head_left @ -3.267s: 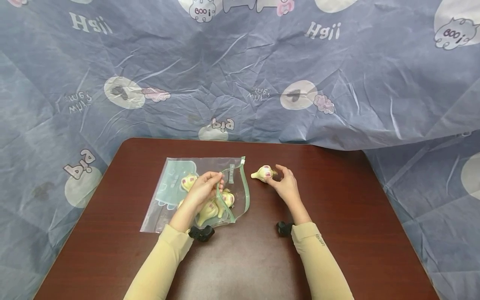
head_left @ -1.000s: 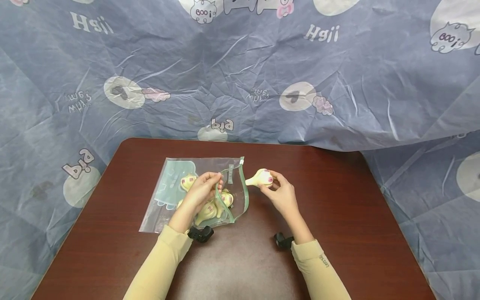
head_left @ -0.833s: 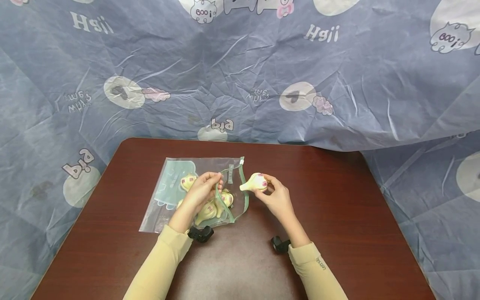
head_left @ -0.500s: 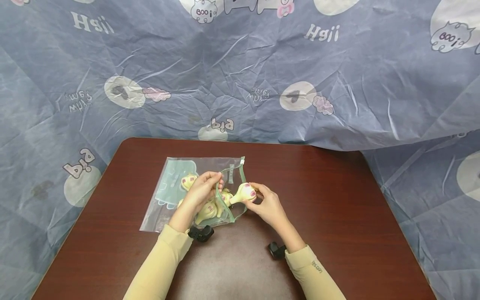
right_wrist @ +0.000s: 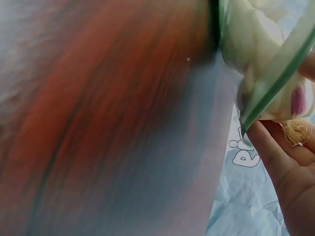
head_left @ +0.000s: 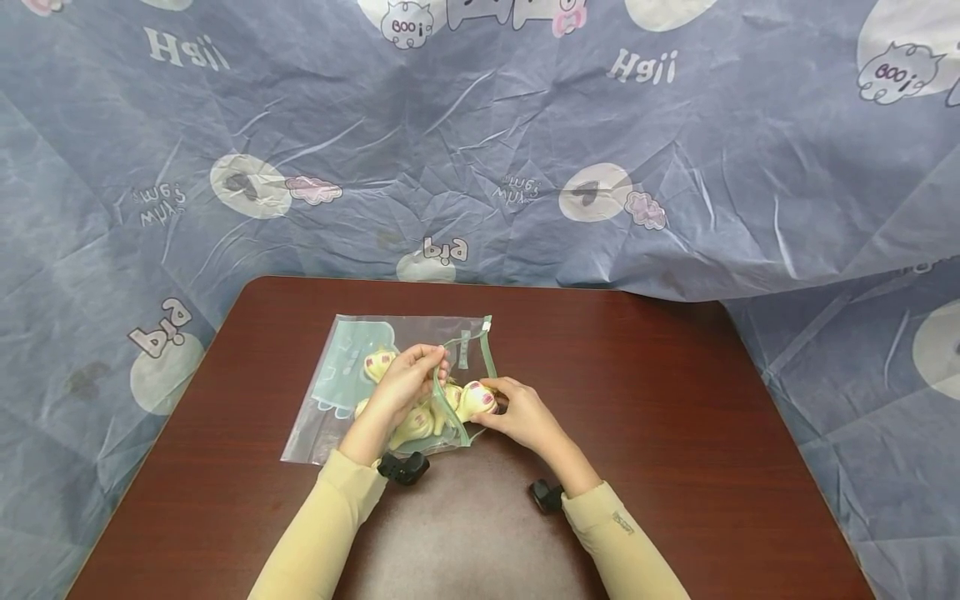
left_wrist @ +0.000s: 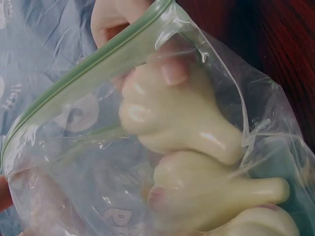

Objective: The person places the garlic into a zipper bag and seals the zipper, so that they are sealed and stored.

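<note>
A clear zip bag point(head_left: 307, 437) with a green zip strip lies on the table. My left hand point(head_left: 405, 383) pinches the near side of its mouth, so the mouth gapes to the right. At that mouth my right hand point(head_left: 521, 412) holds a garlic bulb point(head_left: 476, 400) between thumb and fingers, its stem pointing inward. Through the film in the left wrist view, this pale bulb point(left_wrist: 167, 110) touches another garlic bulb point(left_wrist: 197, 187) below it. Roots point(right_wrist: 297, 132) show by the right palm in the right wrist view. Several garlic bulbs point(head_left: 379, 364) lie inside, partly hidden by my left hand.
The dark red-brown wooden table point(head_left: 660, 375) extends to the right of the bag. A blue-grey printed cloth point(head_left: 480, 125) hangs behind the table and along its sides. Each wrist carries a black camera point(head_left: 403, 468).
My right hand has picked up the garlic bulb from the table right of the bag and carried it left and nearer, into the bag's mouth. The left hand has stayed put.
</note>
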`<state>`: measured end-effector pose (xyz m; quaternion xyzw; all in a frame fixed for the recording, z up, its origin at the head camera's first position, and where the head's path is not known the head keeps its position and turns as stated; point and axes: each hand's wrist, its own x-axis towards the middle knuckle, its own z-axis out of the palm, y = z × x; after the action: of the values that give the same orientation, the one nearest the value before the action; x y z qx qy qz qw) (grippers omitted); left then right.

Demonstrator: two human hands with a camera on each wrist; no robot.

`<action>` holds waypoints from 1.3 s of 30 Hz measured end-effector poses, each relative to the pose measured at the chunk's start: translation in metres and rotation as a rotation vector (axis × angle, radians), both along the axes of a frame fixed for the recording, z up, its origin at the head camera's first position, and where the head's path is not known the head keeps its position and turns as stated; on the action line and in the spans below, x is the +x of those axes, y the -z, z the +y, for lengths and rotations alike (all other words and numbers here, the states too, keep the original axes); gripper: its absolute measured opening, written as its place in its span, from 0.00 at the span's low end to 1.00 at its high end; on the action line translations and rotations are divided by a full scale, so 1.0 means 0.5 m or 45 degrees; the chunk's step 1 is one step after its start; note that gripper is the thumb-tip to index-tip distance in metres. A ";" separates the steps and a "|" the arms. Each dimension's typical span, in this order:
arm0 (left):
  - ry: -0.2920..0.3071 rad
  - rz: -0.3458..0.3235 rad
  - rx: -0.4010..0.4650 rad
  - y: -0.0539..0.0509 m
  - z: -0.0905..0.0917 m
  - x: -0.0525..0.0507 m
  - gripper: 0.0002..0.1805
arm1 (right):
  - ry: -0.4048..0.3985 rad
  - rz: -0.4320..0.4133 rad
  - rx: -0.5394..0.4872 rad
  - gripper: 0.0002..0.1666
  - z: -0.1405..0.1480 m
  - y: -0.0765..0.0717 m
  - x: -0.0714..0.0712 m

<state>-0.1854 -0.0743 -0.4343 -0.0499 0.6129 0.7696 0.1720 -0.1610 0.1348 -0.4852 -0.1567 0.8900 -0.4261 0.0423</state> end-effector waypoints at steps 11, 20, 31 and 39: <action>0.025 0.017 0.001 -0.002 0.002 0.000 0.09 | -0.063 0.034 0.136 0.35 -0.045 -0.014 -0.019; 0.029 0.018 -0.022 0.000 0.001 0.002 0.11 | -0.083 0.098 0.140 0.30 -0.071 0.000 -0.026; 0.016 -0.009 -0.036 0.002 0.000 0.000 0.07 | -0.082 0.127 0.203 0.30 -0.073 0.019 -0.025; 0.011 -0.004 -0.052 0.002 -0.001 0.001 0.10 | 0.007 0.102 0.066 0.29 -0.052 0.001 -0.015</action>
<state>-0.1847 -0.0745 -0.4355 -0.0518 0.6285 0.7560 0.1752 -0.1686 0.1088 -0.4856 -0.1701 0.9022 -0.3963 0.0097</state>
